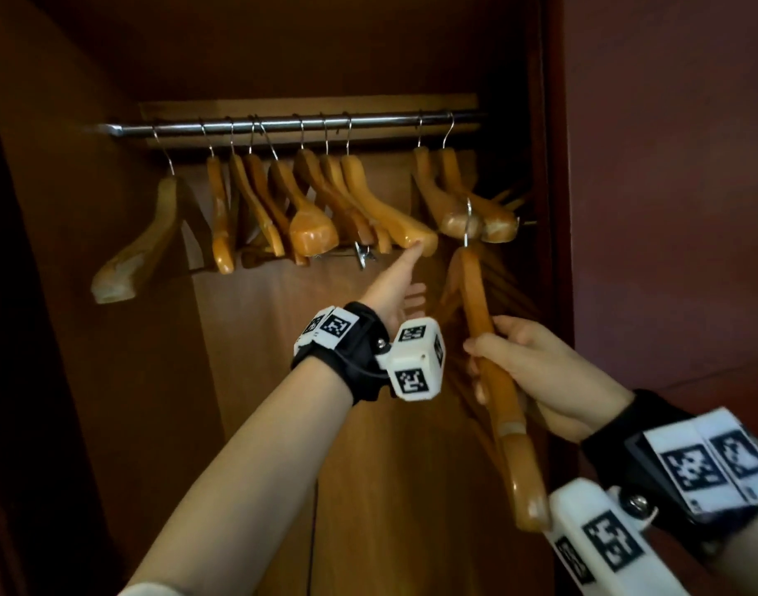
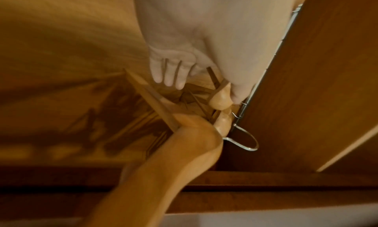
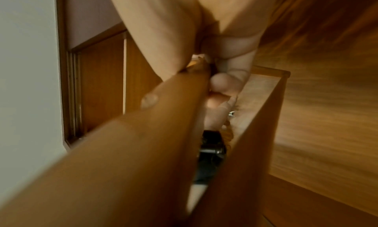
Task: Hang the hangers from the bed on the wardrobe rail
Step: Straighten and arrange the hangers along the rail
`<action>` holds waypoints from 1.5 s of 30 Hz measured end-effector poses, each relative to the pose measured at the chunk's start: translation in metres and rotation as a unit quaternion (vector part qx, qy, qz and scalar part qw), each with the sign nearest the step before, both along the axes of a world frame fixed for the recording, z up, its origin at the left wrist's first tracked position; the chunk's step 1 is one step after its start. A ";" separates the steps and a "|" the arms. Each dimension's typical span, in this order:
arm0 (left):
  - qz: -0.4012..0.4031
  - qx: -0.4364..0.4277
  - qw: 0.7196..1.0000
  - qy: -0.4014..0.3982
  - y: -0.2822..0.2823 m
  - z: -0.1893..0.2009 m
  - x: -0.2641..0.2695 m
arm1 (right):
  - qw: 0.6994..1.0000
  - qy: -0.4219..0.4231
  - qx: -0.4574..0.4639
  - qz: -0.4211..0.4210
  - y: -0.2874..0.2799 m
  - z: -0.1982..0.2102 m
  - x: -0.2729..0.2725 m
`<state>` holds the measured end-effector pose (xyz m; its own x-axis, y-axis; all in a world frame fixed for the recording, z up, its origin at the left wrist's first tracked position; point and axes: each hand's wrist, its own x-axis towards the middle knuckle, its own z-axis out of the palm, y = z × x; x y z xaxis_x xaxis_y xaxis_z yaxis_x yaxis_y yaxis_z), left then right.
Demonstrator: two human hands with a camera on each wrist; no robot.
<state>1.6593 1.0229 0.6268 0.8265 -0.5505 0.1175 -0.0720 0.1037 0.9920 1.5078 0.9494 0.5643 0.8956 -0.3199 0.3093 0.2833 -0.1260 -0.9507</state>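
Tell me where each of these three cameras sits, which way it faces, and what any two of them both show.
Head: worn on the head, facing into the wardrobe at the rail; shows both forearms, the left hand and the right hand.
Left wrist: looks along the left hand's straight fingers up at the hung hangers.
Right wrist: looks along the right hand's curled fingers and the held hanger.
Shared: head and right wrist views both show the held hanger; head and left wrist both show the rail.
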 end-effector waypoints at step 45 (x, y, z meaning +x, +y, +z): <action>0.066 -0.060 0.992 -0.089 0.046 0.002 0.076 | 0.995 -0.083 0.058 -0.005 0.004 0.084 0.113</action>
<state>1.7357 1.0684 0.6285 0.8506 -0.4117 0.3271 -0.2666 0.1986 0.9431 1.6205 0.9531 0.6487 0.8313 -0.3716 0.4133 0.4374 -0.0213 -0.8990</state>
